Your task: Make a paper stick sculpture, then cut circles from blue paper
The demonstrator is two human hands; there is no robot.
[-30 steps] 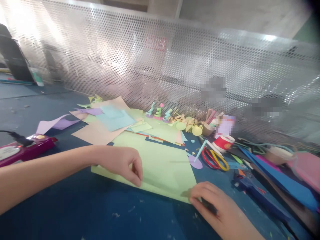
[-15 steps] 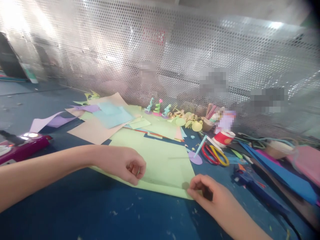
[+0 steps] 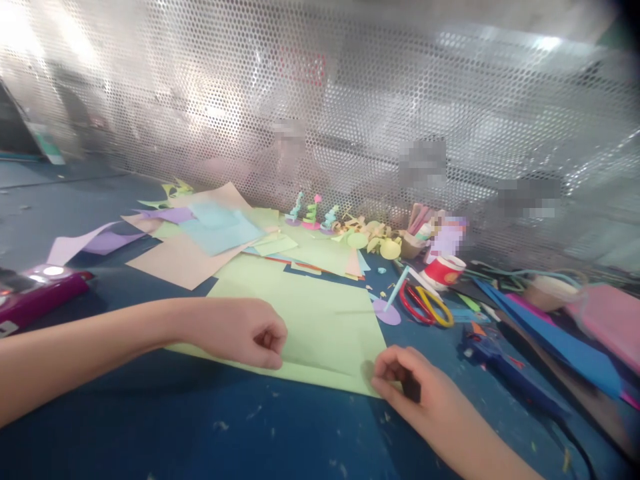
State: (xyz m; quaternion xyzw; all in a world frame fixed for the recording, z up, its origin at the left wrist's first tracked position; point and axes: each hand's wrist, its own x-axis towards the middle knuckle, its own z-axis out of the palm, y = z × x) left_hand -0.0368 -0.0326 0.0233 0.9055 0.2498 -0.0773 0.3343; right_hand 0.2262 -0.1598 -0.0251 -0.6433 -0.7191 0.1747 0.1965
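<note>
A light green sheet of paper [image 3: 325, 313] lies on the blue table, with a narrow folded strip along its near edge. Curled fingers and thumb of my left hand [image 3: 235, 333] are closed at that near edge, left of the middle; the exact contact is partly hidden. My right hand [image 3: 420, 390] pinches the near right corner of the sheet between thumb and fingers. Just beyond that corner stands a light blue paper stick [image 3: 397, 290] on a round purple paper base [image 3: 387, 311].
Scissors with red and yellow handles [image 3: 425, 305], a red-and-white paper cup [image 3: 443, 272] and a blue glue gun [image 3: 510, 373] lie on the right. Coloured paper sheets [image 3: 195, 257] and small paper trees [image 3: 311, 213] are behind. A purple power strip [image 3: 55, 290] sits left, before a perforated metal screen [image 3: 200, 87].
The whole view has shifted slightly, so things sit a little further left. Both hands keep nearly the same place on the green sheet.
</note>
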